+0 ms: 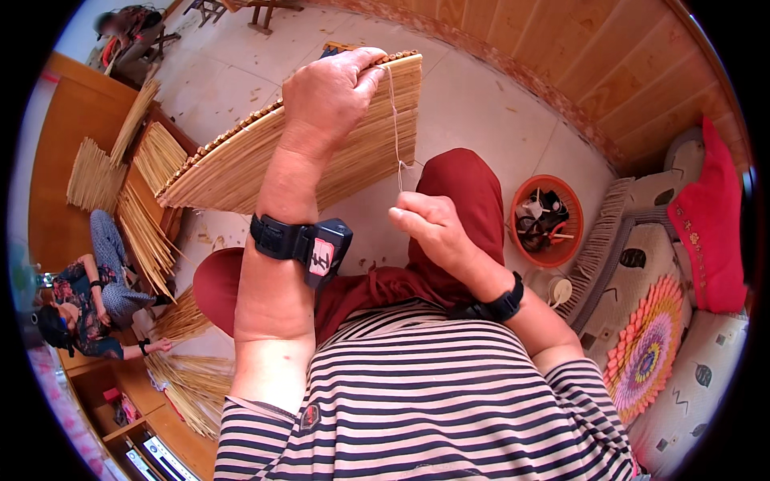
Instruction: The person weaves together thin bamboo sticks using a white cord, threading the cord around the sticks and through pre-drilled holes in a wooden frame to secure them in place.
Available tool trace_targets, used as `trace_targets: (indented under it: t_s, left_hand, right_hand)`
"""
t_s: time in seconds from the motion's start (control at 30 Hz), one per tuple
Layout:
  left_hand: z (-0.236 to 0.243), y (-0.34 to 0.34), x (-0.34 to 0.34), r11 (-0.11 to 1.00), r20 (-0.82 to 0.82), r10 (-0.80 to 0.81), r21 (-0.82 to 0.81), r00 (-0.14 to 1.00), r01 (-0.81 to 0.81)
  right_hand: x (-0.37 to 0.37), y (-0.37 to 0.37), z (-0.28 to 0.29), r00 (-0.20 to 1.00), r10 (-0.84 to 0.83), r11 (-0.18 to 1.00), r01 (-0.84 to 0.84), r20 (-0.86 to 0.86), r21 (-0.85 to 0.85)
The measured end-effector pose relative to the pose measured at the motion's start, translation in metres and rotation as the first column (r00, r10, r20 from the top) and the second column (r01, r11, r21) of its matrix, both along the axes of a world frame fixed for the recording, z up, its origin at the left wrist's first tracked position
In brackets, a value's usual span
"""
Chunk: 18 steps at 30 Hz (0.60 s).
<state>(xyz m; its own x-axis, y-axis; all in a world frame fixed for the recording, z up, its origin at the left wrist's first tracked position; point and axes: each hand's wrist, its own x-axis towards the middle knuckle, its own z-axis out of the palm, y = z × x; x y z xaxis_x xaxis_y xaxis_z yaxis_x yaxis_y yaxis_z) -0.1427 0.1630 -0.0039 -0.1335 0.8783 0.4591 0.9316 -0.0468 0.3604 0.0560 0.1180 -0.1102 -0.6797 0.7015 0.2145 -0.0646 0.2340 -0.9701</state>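
Well, pale tiled floor (473,116), flecked with scraps, spreads beyond my hands to a wood-panelled wall (553,56). My left hand (333,88) grips the upper edge of the stalk mat (365,140), which slants below it; my right hand (431,226), nearer me, is closed on the white string (395,120). There's moving room between mat and wall; an orange basket (545,258) and sofa (654,240) crowd my right hand's outer side.

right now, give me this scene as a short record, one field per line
left hand: closed on the upper edge of the stalk mat
right hand: closed, light string running down to it from the mat's edge
right side: orange basket on the floor, mixed items inside
left side: co-worker, one hand at loose stalks
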Motion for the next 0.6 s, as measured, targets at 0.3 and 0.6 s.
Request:
trace_targets:
  t_s: [0.3, 0.6]
  left_hand:
    - [0.001, -0.006, 0.006, 1.000, 0.002, -0.013, -0.002, 1.000, 0.013]
    - [0.002, -0.013, 0.015, 1.000, -0.013, -0.028, 0.005, 1.000, 0.028]
  right_hand:
    - [-0.020, 0.051, 0.033, 0.833, -0.509, 0.734, 0.289, -0.216, -0.614]
    - [-0.044, 0.050, -0.003, 0.955, -0.102, 0.724, -0.121, -0.278, -0.679]
